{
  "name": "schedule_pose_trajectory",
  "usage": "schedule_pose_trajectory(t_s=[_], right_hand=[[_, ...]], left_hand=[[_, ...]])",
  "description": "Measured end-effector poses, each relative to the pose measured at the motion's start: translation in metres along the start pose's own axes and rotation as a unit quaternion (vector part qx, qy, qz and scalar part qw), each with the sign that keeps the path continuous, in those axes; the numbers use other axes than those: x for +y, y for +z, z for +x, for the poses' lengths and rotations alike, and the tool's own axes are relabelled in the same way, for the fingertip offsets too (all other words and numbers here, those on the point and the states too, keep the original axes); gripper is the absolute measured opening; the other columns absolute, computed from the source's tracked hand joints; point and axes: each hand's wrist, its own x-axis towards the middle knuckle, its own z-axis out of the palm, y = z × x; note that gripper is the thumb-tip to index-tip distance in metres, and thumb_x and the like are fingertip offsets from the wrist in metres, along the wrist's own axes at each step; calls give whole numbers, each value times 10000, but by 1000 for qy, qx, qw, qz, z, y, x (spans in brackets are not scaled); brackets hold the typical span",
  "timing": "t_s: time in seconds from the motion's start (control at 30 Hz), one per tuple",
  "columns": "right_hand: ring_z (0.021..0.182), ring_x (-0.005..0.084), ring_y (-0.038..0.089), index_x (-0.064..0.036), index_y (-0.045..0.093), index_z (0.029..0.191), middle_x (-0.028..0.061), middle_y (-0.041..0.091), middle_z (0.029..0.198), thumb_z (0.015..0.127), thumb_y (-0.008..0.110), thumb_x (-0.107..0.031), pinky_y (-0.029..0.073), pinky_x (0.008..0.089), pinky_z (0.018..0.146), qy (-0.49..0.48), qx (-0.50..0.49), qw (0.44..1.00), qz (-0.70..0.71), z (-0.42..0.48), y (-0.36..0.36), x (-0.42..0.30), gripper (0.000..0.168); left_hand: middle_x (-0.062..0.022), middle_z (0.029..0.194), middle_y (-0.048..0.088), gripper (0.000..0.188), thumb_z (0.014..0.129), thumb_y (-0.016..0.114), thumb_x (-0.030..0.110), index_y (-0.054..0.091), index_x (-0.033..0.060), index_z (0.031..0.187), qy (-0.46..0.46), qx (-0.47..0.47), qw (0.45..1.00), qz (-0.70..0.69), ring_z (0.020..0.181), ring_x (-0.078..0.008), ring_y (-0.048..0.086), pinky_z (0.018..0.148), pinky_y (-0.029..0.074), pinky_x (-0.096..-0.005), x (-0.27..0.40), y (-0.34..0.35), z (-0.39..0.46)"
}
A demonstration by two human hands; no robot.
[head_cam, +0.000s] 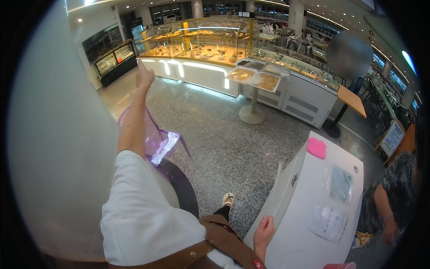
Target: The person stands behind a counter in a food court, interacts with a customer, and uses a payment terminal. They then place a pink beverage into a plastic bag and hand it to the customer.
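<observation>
My left hand [145,76] is stretched out at the upper left, its index finger extended upward in the picture, holding nothing that shows. Behind my left arm stands a translucent purple chair [161,141] with a whitish item on its seat. My right hand [264,232] is low in front, fingers curled, beside the edge of a white table [292,215]; whether anything is inside it cannot be told. On the table lie a pink cloth [316,148], a clear plastic packet with greenish contents [341,185] and a white plastic packet with blue writing [328,222].
A lit glass food display counter [201,43] runs across the back. Trays of food [265,81] rest on a pedestal table before it. A brown table [352,100] and a sign on a stand [392,138] are at right. Another person's arm [384,205] is beyond the white table.
</observation>
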Motion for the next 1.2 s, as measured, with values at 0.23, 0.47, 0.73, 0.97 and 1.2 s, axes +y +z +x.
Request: schedule_pose_trajectory(t_s=[0.23,0.47,0.73,0.97,1.2], right_hand=[[584,371,588,-35,558,878,183,573,651,1034,567,-248,425,452,543,39,83,996,-6,10,-3,7,264],[613,369,645,-48,505,928,147,613,677,1058,516,-299,454,474,522,39,134,990,-31,2,-9,-4,283],[712,393,673,-16,525,1162,161,689,817,975,601,-287,523,503,588,85,155,976,-130,-32,-27,14,338],[776,359,678,-76,554,1028,135,694,866,995,608,-263,526,459,672,173,296,933,-110,-102,-98,21,197],[769,342,681,-75,599,1027,146,680,853,994,603,-180,524,421,667,253,530,792,-166,-201,-149,23,109]], left_hand=[[1,743,613,462,1018,570,270,531,4,1393,125,-196,938,-256,576,-49,483,486,372,-225,-43,98,-10],[-133,1177,699,541,1086,463,431,606,-15,1359,135,-800,513,-280,1105,-205,644,976,507,-367,134,47,-445],[-134,1169,709,401,1109,441,320,670,-9,1136,95,-876,360,-307,1106,-200,637,1005,484,-355,202,15,-623],[-56,770,601,307,1084,484,271,597,-10,1029,323,-794,472,-207,703,-144,569,657,468,-324,216,81,-661],[-224,1069,625,372,1081,449,207,504,-34,1359,498,-696,409,-316,1014,-324,623,894,484,-408,278,78,-756]])
